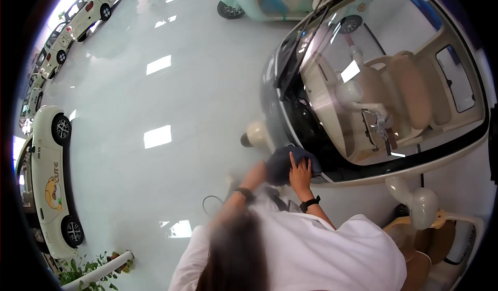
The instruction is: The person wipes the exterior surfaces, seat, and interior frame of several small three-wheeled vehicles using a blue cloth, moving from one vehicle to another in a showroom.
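A dark blue-grey cloth (278,165) lies bunched against the lower front corner of a small cream-and-grey enclosed vehicle (369,177), just below its windshield (330,63). My left hand (261,172) is blurred and reaches into the cloth from the left; the cloth hides its fingers. On the cloth's right side rests my right hand (300,172), its fingers spread and pointing forward. Dark bands circle both wrists. Through the glass show a handlebar (383,121) and a tan seat (410,90).
Windshield wipers (297,63) angle over the glass. A mint-green scooter-like vehicle (268,3) stands ahead. Small cream cars (50,174) line the left side. A potted plant (74,269) is at lower left. A rounded mirror (424,208) juts out at right. The pale floor (116,96) is glossy.
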Demonstrator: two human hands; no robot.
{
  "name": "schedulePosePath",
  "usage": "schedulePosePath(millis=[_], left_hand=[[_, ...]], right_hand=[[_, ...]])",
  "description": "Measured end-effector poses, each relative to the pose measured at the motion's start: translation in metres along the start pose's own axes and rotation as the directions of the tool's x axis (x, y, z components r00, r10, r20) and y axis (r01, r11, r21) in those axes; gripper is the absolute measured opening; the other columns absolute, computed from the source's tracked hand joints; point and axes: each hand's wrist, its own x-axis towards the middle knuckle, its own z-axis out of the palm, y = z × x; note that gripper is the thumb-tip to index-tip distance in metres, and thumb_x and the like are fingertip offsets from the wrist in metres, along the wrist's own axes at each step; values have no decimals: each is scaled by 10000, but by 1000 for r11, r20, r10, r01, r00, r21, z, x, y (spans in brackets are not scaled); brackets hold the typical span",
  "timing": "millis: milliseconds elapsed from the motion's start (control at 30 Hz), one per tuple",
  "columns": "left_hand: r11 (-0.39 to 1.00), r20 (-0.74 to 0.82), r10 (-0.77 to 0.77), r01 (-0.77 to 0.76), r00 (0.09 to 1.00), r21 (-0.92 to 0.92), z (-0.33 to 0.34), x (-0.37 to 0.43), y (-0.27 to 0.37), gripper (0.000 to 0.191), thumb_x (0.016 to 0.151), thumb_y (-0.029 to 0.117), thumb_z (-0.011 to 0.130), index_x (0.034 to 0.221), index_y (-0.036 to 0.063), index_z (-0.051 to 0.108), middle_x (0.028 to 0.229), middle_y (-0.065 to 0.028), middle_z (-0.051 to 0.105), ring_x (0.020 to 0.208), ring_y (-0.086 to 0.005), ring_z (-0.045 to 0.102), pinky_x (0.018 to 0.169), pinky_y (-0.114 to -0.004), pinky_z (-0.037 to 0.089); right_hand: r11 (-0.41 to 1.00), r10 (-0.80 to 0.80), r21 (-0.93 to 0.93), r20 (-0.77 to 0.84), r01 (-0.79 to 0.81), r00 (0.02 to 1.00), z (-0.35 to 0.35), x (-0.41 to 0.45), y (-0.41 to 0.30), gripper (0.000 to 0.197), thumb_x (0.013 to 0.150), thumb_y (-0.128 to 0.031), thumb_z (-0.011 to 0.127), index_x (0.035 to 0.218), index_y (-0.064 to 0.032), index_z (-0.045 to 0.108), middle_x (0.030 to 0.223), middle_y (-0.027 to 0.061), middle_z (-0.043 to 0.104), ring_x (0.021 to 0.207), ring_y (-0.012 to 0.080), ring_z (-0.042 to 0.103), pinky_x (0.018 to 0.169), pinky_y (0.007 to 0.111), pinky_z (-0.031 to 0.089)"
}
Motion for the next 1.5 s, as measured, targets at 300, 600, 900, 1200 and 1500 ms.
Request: schedulePosePath(millis=[300, 600, 900, 1200, 1500], left_hand=[[982, 5, 189, -189, 982, -10, -93, 32, -62, 252, 836, 121, 606, 1062, 24, 552, 911, -190, 660, 873, -397, 640, 711, -488, 508], [904, -53, 405, -409, 913, -126, -183, 48, -67, 249, 808, 70, 550, 1035, 68, 651, 826, -180, 661, 797, -372, 639, 732, -463, 503], [846, 59, 532, -528, 845, -78, -257, 162, -112, 302, 794, 45, 565, 1078, 110, 643, 804, -167, 666, 780, -380, 643, 696, -470, 513], [811, 242, 562, -584, 791, 24, -354, 328, -104, 200, 829, 100, 558, 991, 85, 677, 863, -157, 682, 808, -376, 645, 724, -464, 517], [732, 274, 666, -679, 694, -60, -398, 473, -69, 179, 821, 24, 515, 963, 59, 618, 824, -169, 668, 743, -370, 640, 647, -460, 514]], right_hand=[[990, 138, 20, -113, -136, 984, 18, 51, -64, 815, 820, -134, 655, 1522, -182, 244, 1280, 208, 537, 1278, 349, 433, 1138, 528, 204], [923, 383, 98, -127, -373, 915, 54, 95, -107, 885, 782, -120, 667, 1531, -153, 197, 1237, 234, 553, 1296, 387, 396, 1155, 551, 127], [725, 683, 185, -62, -664, 728, 97, 224, -151, 868, 763, -120, 634, 1524, -135, 218, 1050, 279, 608, 1181, 448, 470, 1157, 565, 89], [798, 594, 232, -150, -555, 791, 95, 376, -145, 782, 822, -176, 587, 1519, -117, 238, 954, 237, 622, 967, 380, 581, 1126, 576, 187], [820, 563, 283, -248, -497, 788, 61, 533, -100, 675, 866, -153, 613, 1476, -91, 329, 1196, 286, 540, 1128, 433, 498, 1062, 492, 325]])
